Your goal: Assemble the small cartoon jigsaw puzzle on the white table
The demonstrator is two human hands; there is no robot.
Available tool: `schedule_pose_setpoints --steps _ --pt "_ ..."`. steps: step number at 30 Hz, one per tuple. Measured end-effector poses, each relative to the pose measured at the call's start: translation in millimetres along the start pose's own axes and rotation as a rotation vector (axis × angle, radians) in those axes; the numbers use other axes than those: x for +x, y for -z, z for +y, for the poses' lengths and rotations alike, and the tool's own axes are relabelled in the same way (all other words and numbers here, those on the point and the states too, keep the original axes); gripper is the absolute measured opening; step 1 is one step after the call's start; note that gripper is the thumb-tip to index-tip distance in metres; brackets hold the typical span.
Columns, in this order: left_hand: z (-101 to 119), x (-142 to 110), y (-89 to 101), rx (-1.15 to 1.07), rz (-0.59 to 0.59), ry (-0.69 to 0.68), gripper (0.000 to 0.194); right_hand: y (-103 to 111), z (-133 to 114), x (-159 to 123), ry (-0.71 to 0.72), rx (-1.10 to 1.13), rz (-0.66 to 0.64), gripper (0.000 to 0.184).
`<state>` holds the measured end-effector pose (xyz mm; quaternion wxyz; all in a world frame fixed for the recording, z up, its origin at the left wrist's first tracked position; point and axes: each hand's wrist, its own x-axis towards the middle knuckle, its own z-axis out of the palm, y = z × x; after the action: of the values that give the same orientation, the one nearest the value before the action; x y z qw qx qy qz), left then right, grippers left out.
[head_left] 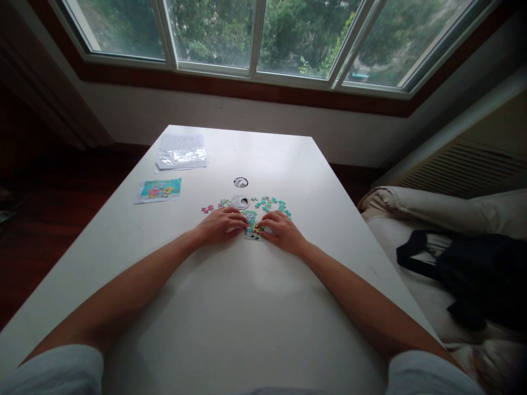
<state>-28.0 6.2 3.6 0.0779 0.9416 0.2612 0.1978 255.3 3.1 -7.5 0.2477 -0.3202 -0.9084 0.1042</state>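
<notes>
A partly joined jigsaw puzzle (pixel 251 227) with a colourful cartoon picture lies flat on the white table. My left hand (pixel 222 225) is closed at its left edge, fingertips against the joined pieces. From the other side my right hand (pixel 282 230) pinches at the puzzle's right edge; whether a single loose piece is between those fingers is too small to tell. Loose teal puzzle pieces (pixel 267 204) lie scattered just beyond my right hand. A few pink puzzle pieces (pixel 208 209) are beyond my left hand.
Beyond the puzzle lie a round, light-rimmed disc (pixel 240 202) and a dark-rimmed oval item (pixel 241 182). Left on the table (pixel 239 307) are a cartoon picture card (pixel 160 190) and a clear plastic bag (pixel 181 151) over paper. Dark clothing (pixel 481 274) rests on the pale seat at right.
</notes>
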Motion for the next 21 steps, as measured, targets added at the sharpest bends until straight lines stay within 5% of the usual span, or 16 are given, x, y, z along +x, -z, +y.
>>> schedule_pose_setpoints --steps 21 --pt "-1.8 -1.0 3.7 -0.028 0.024 -0.02 0.028 0.6 0.6 0.1 0.01 0.003 -0.007 0.02"
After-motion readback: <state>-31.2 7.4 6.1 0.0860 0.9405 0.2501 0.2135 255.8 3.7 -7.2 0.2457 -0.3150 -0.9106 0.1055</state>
